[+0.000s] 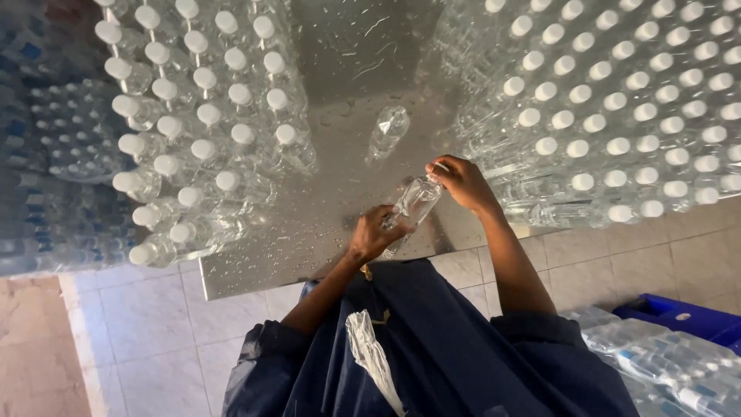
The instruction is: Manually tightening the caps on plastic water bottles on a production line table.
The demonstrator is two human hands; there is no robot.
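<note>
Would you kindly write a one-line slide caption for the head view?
Both hands, left and right, hold a clear bottle over a wet steel table between capped bottle rows.

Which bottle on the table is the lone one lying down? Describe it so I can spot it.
Find the wet steel table between the two blocks of upright white-capped bottles. On its bare middle strip, beyond the hands, lies one clear plastic bottle. It alone is on its side, apart from both blocks and untouched.
</note>
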